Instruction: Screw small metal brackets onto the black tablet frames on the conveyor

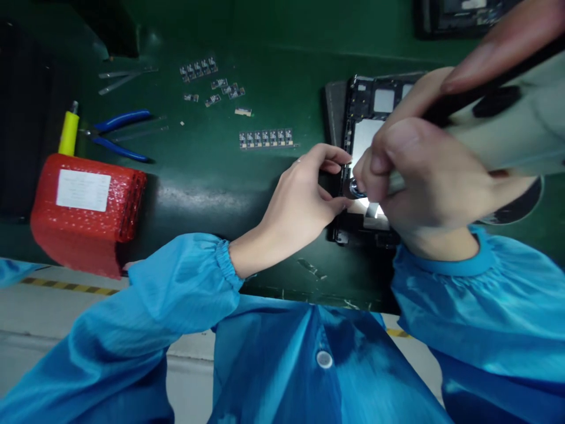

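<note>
A black device frame (353,132), rectangular and tablet-like, with pale metal panels inside, lies on the dark green table. My left hand (304,188) grips its left edge, the thumb and fingers curled on the side. Over the frame, my right hand (424,171) is wrapped round a light grey tool that looks like an electric screwdriver (516,123), large and close to the camera. Its shiny metal tip (356,188) is at the frame's left side, near my left fingertips. Bright light falls on the panel there. The right hand and tool hide much of the frame.
Left of the frame lie a strip of small circuit boards (265,138), loose small boards (229,89) and another strip (198,69). Farther left are blue-handled pliers (121,135), tweezers (119,75), a yellow-handled tool (69,132) and a red bubble-wrap pack (88,227). Another black device (459,23) sits top right.
</note>
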Motion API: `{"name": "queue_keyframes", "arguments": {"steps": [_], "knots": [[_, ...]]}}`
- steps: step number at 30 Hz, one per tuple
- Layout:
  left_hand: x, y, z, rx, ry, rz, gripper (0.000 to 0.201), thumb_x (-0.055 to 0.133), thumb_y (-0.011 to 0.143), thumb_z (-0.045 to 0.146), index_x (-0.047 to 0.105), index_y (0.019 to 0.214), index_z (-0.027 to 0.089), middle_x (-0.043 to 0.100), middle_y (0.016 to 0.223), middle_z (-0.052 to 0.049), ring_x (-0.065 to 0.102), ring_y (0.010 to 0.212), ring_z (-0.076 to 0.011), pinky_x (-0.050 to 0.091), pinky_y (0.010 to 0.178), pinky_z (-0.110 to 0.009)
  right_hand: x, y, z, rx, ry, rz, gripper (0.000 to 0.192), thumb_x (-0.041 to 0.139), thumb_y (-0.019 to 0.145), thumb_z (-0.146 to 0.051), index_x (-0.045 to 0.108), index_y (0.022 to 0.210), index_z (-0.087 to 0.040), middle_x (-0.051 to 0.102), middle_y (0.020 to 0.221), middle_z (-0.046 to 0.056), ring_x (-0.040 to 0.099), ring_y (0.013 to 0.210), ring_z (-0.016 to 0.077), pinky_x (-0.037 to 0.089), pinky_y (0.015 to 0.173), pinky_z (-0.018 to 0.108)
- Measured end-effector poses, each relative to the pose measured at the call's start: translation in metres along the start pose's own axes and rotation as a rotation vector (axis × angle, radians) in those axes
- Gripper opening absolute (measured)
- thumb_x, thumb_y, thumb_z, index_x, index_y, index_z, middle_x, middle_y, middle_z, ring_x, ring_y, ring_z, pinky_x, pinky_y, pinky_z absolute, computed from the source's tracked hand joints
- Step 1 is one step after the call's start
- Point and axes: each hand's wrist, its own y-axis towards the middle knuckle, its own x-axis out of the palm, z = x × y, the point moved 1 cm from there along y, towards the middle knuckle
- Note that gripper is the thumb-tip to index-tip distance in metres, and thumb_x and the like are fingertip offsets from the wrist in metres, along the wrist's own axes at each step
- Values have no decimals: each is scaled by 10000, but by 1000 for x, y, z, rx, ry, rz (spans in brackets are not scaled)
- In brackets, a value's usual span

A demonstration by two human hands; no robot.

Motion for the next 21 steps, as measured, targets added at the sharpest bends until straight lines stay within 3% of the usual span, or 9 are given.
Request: {"name": "queue_keyframes", "arguments": {"steps": [3,5,7,10,14,16,18,21], "knots": [[0,1,-1,17,-3,2,523,854,869,-47,678,1284,218,753,1321,-44,729,729,-98,619,766,-291,8,1,7,-194,18,-6,446,916,896,-525,678,1071,-190,668,999,64,548,630,57,354,454,237],[0,1,-2,34,2,13,481,876,864,-24,686,1244,202,759,1292,-50,727,737,-106,616,724,-280,10,-3,10,-140,25,-106,422,873,947,-463,699,1258,-238,693,986,41,524,616,59,369,465,220],[0,2,-4,29,8,21,463,905,859,12,693,1227,196,763,1283,-55,726,735,-111,619,692,-277,9,-8,11,-113,38,-116,441,853,983,-468,682,1350,-292,698,968,18,552,656,73,447,523,213],[-1,4,-5,26,11,17,515,899,853,8,701,1287,203,776,1241,-49,747,747,-127,630,690,-279,8,-15,6,-93,30,-31,424,920,946,-480,693,1232,-264,696,992,26,656,821,112,638,764,269],[-5,5,2,5,15,1,407,893,844,15,725,1176,182,785,1163,-57,784,818,-163,655,721,-276,13,-14,-16,87,84,-85,379,898,971,-319,671,1258,-219,732,1088,31,770,1025,149,726,991,320],[-8,3,7,-45,29,15,392,943,843,95,730,1159,185,784,1177,-59,776,779,-151,666,687,-265,9,-9,-30,139,174,-97,350,844,1011,-258,645,1297,-219,750,1136,18,780,990,112,734,916,261],[-11,2,12,-81,48,30,406,978,844,190,737,1171,191,776,1252,-66,774,756,-130,679,664,-247,-8,-1,-41,111,232,-107,346,792,1035,-186,639,1343,-227,755,1163,4,738,837,59,672,707,173],[-16,0,20,-103,114,15,366,974,875,269,756,1157,188,726,1374,-77,807,829,-119,705,714,-217,-57,9,-46,-81,210,-83,395,797,999,-132,709,1375,-217,756,1077,12,622,620,32,471,453,123]]}}
